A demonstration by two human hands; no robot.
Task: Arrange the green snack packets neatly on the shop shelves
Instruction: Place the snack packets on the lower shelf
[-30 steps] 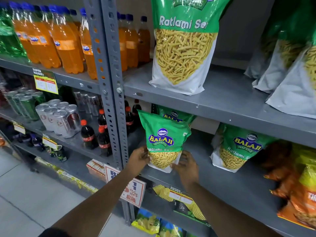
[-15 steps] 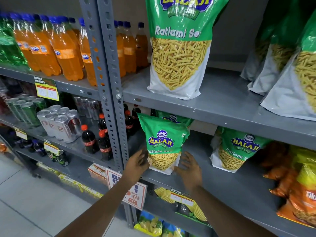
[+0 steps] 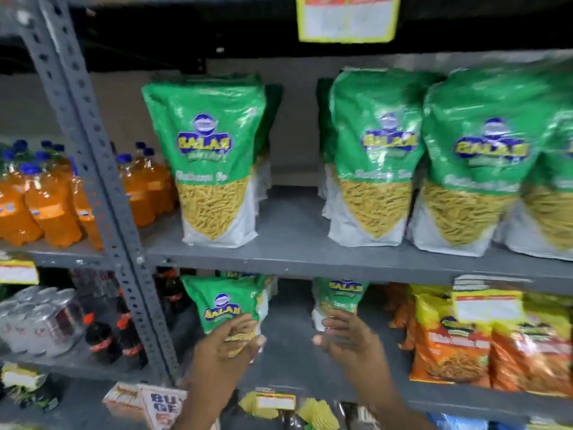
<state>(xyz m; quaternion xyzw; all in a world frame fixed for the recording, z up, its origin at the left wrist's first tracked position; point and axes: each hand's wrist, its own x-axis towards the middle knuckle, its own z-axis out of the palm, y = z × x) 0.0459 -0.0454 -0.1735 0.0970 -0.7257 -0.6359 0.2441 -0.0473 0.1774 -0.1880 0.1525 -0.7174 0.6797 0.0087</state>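
A small green snack packet [image 3: 221, 301] stands upright at the left end of the lower grey shelf [image 3: 288, 349]. My left hand [image 3: 229, 342] lies flat against its lower front. My right hand [image 3: 344, 332] hovers to the right with fingers spread, just in front of a second small green packet [image 3: 338, 294]. On the upper shelf [image 3: 294, 259] a large green packet [image 3: 214, 162] stands at the left, and several more large ones [image 3: 378, 156] stand at the right. The frame is blurred.
A grey slotted upright [image 3: 90, 150] borders the bay on the left. Beyond it stand orange soda bottles [image 3: 46, 206], cans [image 3: 37, 318] and dark cola bottles [image 3: 105, 336]. Orange and yellow snack bags [image 3: 465, 339] fill the lower shelf's right side. Price tags [image 3: 347, 17] hang from shelf edges.
The view has tilted up, showing the whole upper shelf. My left hand has slid onto the small packet's front. My right hand has moved right, away from it, toward the second small packet.
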